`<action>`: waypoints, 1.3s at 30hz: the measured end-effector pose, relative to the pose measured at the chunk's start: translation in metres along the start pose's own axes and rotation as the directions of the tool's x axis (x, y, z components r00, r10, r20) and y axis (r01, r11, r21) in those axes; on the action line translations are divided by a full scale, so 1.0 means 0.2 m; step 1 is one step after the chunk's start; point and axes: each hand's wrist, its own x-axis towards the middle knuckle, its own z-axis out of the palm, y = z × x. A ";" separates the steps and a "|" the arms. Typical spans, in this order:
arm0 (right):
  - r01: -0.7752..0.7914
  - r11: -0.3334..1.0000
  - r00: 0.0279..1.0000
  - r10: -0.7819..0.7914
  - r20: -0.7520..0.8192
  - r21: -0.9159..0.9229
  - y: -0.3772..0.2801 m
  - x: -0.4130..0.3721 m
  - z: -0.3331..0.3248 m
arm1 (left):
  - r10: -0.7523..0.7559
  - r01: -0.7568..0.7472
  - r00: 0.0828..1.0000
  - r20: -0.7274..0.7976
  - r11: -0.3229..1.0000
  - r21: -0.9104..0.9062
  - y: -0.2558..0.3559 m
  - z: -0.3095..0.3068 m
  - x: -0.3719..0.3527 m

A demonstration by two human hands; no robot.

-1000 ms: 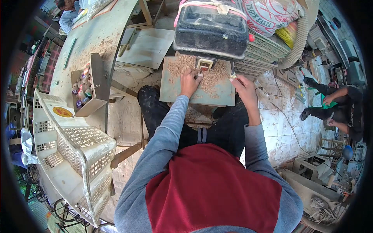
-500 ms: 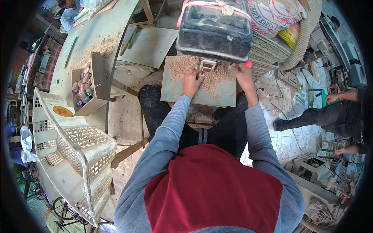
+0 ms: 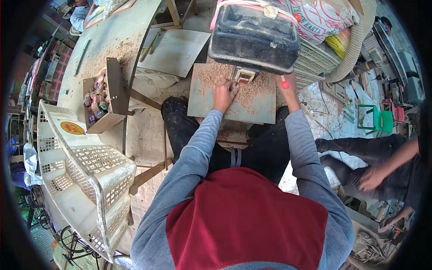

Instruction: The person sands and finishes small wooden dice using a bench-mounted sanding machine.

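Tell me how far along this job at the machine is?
Done: shavings heaped on the plate point to many cuts already made. In hand: the left hand presses at the spot under the machine, while the right hand grips the red-knobbed lever. Left: small pieces fill the box beside it; whether they are finished or waiting cannot be told.

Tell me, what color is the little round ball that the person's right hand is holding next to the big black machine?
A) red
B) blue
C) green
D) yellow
A: the knob in the grip of the right hand, just below the black machine, is bright red.
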 end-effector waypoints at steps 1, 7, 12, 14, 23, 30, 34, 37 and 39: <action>-0.008 1.000 0.998 0.008 -0.057 -0.006 0.01 0.02 0.02 | 0.000 0.000 1.000 0.000 1.000 0.001 0.00 0.00 0.00; 0.104 0.994 0.961 -0.110 -0.255 -0.039 -0.13 0.05 -0.04 | -0.028 0.028 0.999 0.018 1.000 0.005 0.01 -0.01 0.01; 0.171 0.983 0.923 -0.185 -0.338 -0.069 -0.08 0.17 0.00 | -0.009 0.010 0.999 0.037 1.000 -0.012 0.00 0.00 0.01; 0.188 0.980 0.911 -0.197 -0.362 -0.060 -0.07 0.13 0.02 | -0.033 0.035 0.998 0.055 0.998 -0.052 -0.01 0.00 0.01; -0.494 0.560 0.824 0.058 0.564 0.665 -0.13 -0.44 -0.43 | -0.241 0.216 0.964 -0.111 0.956 -0.200 0.04 -0.14 -0.07; -0.600 0.276 0.800 0.245 0.548 0.751 -0.01 -0.76 -0.21 | -0.593 -0.008 0.780 0.199 -0.328 -0.945 0.25 -0.93 0.06; -0.653 0.260 0.756 0.266 0.598 0.711 -0.14 -0.81 -0.12 | -0.622 -0.441 0.747 -0.237 -0.195 -0.876 0.28 -1.38 0.20; -0.654 0.274 0.757 0.233 0.611 0.705 -0.22 -0.82 -0.05 | -0.685 -0.545 0.704 -0.186 -0.353 -0.760 0.29 -1.56 0.24; -0.639 0.248 0.769 0.223 0.599 0.728 -0.27 -0.83 -0.01 | -0.621 -0.448 0.765 -0.169 -0.325 -0.833 0.30 -1.48 0.20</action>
